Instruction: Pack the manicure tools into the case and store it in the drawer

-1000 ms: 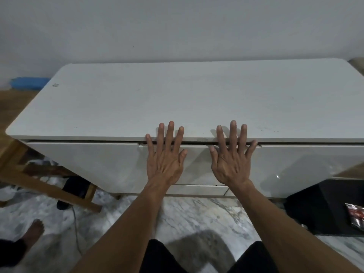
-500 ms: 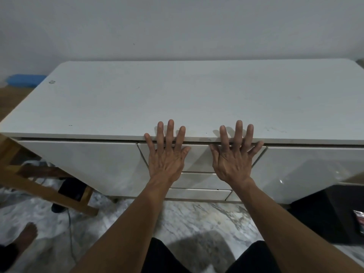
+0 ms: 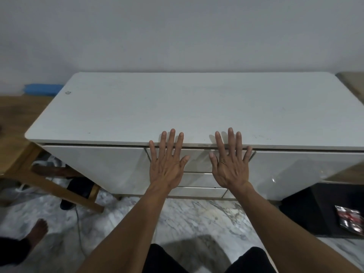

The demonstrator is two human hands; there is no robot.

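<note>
A white cabinet point(image 3: 197, 107) stands against the wall with a stack of shut drawers point(image 3: 198, 179) in the middle of its front. My left hand point(image 3: 167, 164) and my right hand point(image 3: 229, 166) are held flat in front of the top drawer, fingers spread and pointing up over the cabinet's front edge. Both hands hold nothing. No manicure case and no tools are in view; the cabinet's top is bare.
A wooden frame point(image 3: 59, 186) stands at the left with a dark object and a cable under it. A blue pad point(image 3: 42, 89) lies by the wall. A dark low unit point(image 3: 315, 209) with a red packet point(image 3: 350, 221) is at the right. Another person's foot point(image 3: 38, 231) rests on the marble floor.
The view has tilted up and drawn back a little. Both hands stay spread and flat before the top drawer, and the drawers stay shut.
</note>
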